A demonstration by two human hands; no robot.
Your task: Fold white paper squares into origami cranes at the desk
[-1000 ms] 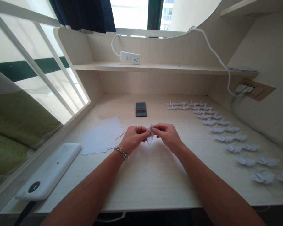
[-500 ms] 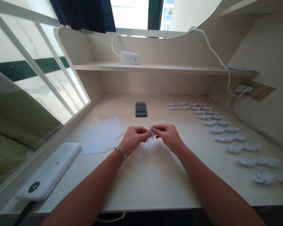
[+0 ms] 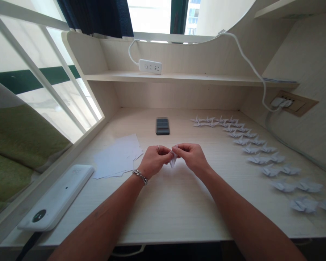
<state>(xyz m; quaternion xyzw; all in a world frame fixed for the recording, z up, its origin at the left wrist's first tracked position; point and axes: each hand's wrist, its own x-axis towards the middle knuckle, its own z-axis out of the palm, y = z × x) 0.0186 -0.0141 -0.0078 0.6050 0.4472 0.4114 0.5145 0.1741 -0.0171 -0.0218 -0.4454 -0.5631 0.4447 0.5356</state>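
Both of my hands meet over the middle of the desk, pinching a small folded piece of white paper (image 3: 173, 160). My left hand (image 3: 153, 160), with a ring and a chain bracelet at the wrist, grips its left side. My right hand (image 3: 190, 156) closes over its top and right side, covering most of it. Only the lower tip of the paper shows between the fingers. A loose pile of white paper sheets (image 3: 116, 157) lies just left of my left hand.
Several folded paper cranes (image 3: 256, 149) lie in rows along the desk's right side. A dark phone (image 3: 162, 125) rests behind my hands. A white device (image 3: 57, 197) sits at the left edge. A power strip (image 3: 150, 66) is on the shelf; a wall socket (image 3: 282, 102) is at right.
My right hand has slid slightly left over the folded paper, so less of its top shows than before. My left hand and everything on the desk stay where they were.
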